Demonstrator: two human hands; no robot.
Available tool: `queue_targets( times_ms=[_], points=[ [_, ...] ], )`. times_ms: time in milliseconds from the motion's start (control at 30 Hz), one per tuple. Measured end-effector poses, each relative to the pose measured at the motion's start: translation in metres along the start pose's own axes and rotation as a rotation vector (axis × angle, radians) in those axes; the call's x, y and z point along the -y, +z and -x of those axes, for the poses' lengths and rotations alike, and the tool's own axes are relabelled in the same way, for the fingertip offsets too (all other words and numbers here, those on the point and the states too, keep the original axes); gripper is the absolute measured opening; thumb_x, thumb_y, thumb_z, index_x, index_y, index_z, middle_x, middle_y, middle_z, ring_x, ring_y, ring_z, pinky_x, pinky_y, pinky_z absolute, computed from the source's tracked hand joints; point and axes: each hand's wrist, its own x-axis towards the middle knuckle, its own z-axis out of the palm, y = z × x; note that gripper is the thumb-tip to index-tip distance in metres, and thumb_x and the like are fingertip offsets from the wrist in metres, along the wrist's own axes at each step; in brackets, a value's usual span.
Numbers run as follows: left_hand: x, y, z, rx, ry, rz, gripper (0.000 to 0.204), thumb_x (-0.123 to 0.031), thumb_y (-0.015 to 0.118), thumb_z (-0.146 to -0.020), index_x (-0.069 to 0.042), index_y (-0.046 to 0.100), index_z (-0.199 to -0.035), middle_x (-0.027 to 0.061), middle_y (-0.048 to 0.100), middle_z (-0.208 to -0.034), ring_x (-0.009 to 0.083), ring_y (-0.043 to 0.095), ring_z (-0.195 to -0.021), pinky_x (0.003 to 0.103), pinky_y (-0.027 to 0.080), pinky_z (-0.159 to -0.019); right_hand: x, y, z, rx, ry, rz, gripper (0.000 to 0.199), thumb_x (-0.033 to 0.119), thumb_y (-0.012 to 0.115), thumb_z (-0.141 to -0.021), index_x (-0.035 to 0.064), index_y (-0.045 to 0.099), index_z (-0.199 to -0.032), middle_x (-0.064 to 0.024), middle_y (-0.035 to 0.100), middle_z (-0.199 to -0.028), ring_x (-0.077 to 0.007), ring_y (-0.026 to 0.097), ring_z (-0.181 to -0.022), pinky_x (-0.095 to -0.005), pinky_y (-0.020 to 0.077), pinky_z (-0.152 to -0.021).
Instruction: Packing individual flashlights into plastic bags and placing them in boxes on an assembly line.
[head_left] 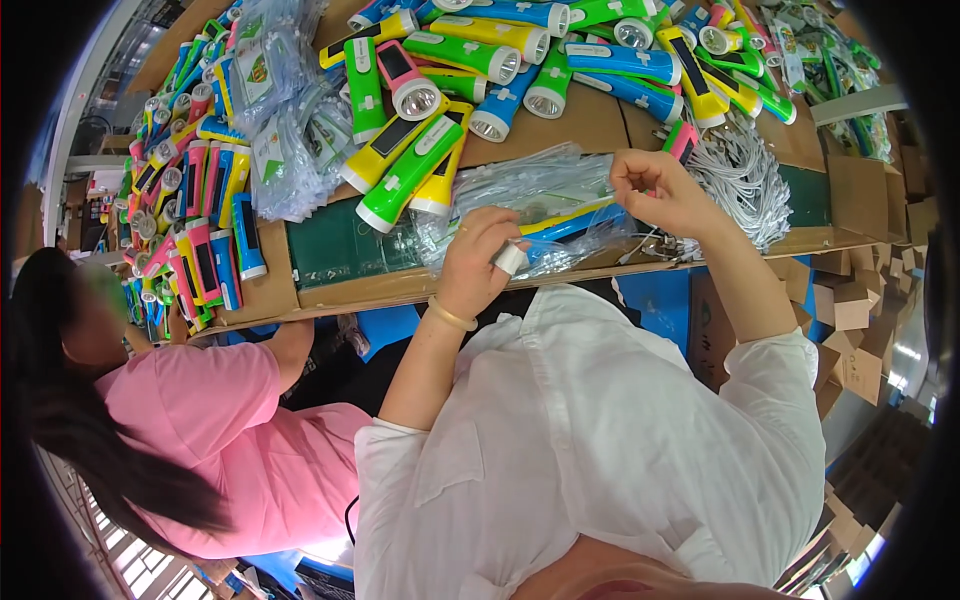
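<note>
A blue and yellow flashlight lies among clear plastic bags at the table's near edge, between my two hands. My left hand is at the flashlight's left end, its fingers curled over the plastic. A white piece shows at those fingers; whether it is a wrap on a finger or something held, I cannot tell. My right hand is at the flashlight's other end, thumb and fingers pinched together at the edge of the plastic. The fingertips partly hide what they grip.
Yellow, green and blue flashlights pile up beyond my hands. White cables lie bundled at the right. Stacked plastic bags and more flashlights fill the left. A person in a pink shirt sits close on my left. Cardboard boxes stand at the right.
</note>
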Motion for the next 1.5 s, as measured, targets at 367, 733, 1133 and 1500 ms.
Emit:
queue_targets(
  times_ms=[367,733,1133,1500],
  points=[
    [-0.002,0.013,-0.021,0.244,0.107,-0.061,0.013,-0.006,0.069,-0.081,-0.002,0.06,-0.09,0.0222,0.055,-0.141,0.0428,0.048,-0.133,0.045,0.039,-0.11,0.005,0.015,0.007,0.036,-0.053,0.13,0.01,0.003,0.06,-0.084,0.0024,0.051,-0.08,0.0041,0.049,-0.072,-0.0024,0.044,-0.069,-0.0226,0.0369,-0.059],
    [-0.012,-0.001,0.006,-0.017,-0.46,-0.121,0.028,-0.006,0.076,-0.08,-0.001,0.066,-0.105,0.0167,0.067,-0.108,0.0344,0.065,-0.098,0.039,0.053,-0.085,0.01,0.032,-0.011,-0.022,-0.178,0.811,0.013,0.01,0.065,-0.078,0.0022,0.057,-0.084,-0.0154,0.061,-0.074,-0.0376,0.064,-0.069,-0.0451,0.0497,-0.062],
    [-0.022,0.006,0.011,-0.197,-0.309,0.036,0.013,0.001,0.067,-0.087,0.0,0.07,-0.1,0.0124,0.07,-0.093,0.0225,0.067,-0.078,0.03,0.053,-0.073,-0.024,0.063,-0.058,0.355,-0.021,0.113,0.016,0.017,0.07,-0.089,0.0077,0.061,-0.098,-0.0093,0.063,-0.083,-0.0224,0.06,-0.069,-0.0357,0.0482,-0.065],
    [-0.006,0.006,0.021,-0.35,-0.379,0.141,0.012,0.002,0.067,-0.086,-0.001,0.068,-0.098,0.0111,0.069,-0.088,0.0223,0.067,-0.08,0.03,0.053,-0.074,-0.03,0.044,-0.035,0.071,-0.346,0.685,0.011,0.015,0.074,-0.086,0.0054,0.069,-0.091,-0.0113,0.065,-0.086,-0.0302,0.064,-0.076,-0.0374,0.0503,-0.066]
  ],
)
